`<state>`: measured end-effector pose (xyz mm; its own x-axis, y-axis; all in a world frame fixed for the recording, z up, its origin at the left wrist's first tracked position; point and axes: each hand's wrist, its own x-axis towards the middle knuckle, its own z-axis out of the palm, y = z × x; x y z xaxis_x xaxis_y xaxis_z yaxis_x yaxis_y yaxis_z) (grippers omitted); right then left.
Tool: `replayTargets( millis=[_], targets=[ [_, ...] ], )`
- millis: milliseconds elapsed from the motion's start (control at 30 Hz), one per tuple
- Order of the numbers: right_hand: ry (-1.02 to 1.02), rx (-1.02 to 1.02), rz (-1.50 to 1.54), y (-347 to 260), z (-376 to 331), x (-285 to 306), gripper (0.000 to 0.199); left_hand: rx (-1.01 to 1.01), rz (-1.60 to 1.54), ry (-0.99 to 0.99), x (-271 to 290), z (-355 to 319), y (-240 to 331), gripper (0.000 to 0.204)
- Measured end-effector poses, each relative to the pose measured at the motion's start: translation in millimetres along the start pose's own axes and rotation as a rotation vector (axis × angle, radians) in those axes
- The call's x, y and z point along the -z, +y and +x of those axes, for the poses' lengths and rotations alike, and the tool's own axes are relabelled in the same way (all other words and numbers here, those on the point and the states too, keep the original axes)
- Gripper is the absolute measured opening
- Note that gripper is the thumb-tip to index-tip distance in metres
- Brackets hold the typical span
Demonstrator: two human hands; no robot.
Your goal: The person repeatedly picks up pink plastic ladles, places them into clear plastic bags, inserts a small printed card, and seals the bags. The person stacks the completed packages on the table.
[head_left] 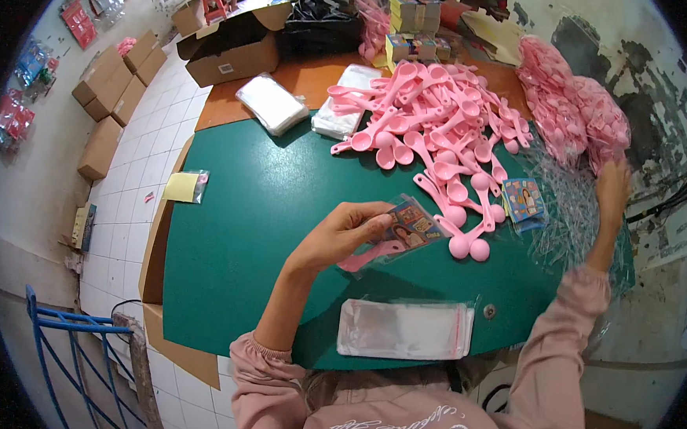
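My left hand point(358, 225) is closed on a clear plastic packet point(412, 228) above the green tabletop. A colourful printed card shows inside it, along with a pink spoon at its lower end. My right hand point(614, 188) reaches to the far right, beside a heap of clear plastic strips point(571, 220) and just below the bagged pink spoons point(601, 112). Its fingers are smeared by motion. A big pile of loose pink measuring spoons point(444, 114) lies across the table's far side. Printed cards point(524, 200) rest at the pile's right edge. A stack of clear empty bags point(406, 328) lies at the near edge.
Two more stacks of clear bags point(271, 104) point(342, 104) lie farther back. Banded card bundles point(414, 26) stand behind the spoons. An open cardboard box point(231, 58) sits at the back left. A small packet point(186, 187) rests by the left edge. A blue metal rail point(77, 324) stands lower left.
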<state>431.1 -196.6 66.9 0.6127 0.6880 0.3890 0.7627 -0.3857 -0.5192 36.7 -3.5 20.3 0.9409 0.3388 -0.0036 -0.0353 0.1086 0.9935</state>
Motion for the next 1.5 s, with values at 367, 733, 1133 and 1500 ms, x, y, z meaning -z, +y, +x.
replayTargets(
  millis=[367,733,1133,1500],
  targets=[
    [-0.782,0.271,0.579,-196.8,-68.7,-93.7,0.011,0.047,-0.044,0.004,-7.4,-2.9,5.5,0.038],
    [-0.813,0.326,0.588,-191.8,-74.9,-106.6,0.017,0.087,0.253,0.007,-1.4,-5.2,0.6,0.049],
    [-0.848,0.392,0.481,-194.4,-87.9,-120.7,0.019,0.143,0.653,0.030,-8.3,-11.0,4.8,0.072],
    [-0.251,0.272,0.372,-198.3,-96.8,-145.0,0.018,0.074,-0.068,0.290,6.3,-56.3,-47.0,0.032]
  ],
)
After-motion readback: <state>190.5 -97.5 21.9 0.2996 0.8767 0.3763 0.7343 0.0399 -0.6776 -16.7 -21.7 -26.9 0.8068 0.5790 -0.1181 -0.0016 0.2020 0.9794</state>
